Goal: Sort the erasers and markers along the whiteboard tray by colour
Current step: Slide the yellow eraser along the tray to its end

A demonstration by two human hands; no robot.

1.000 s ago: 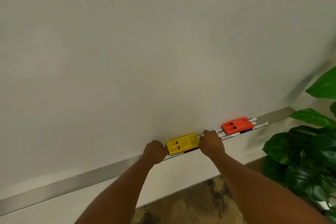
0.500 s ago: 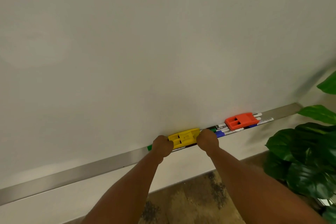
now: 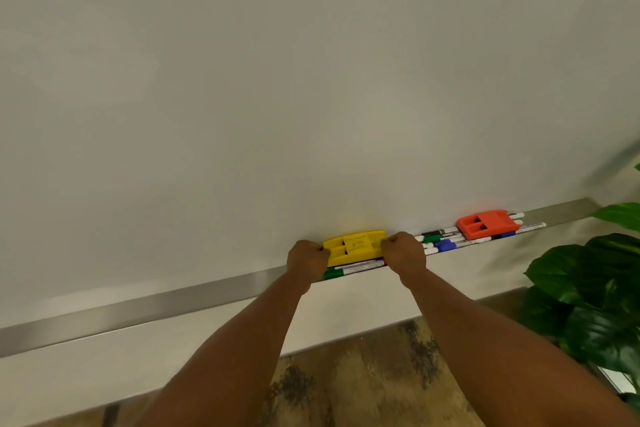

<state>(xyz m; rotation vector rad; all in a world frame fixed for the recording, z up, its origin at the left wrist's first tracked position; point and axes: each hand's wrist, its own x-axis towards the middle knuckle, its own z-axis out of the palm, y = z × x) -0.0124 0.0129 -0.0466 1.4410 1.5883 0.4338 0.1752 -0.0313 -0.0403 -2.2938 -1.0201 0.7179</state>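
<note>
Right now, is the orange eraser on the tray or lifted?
On the tray: the orange eraser lies flat atop markers, neither hand touching it.

Left hand [image 3: 307, 262] and right hand [image 3: 403, 255] closed in from 1.0 s ago, now gripping both ends of the yellow eraser [image 3: 355, 247]. More markers are exposed to the right of the right hand: green-capped marker [image 3: 431, 238] and blue-capped marker [image 3: 445, 245]. A green marker cap [image 3: 333, 274] now shows below the left hand.
</note>
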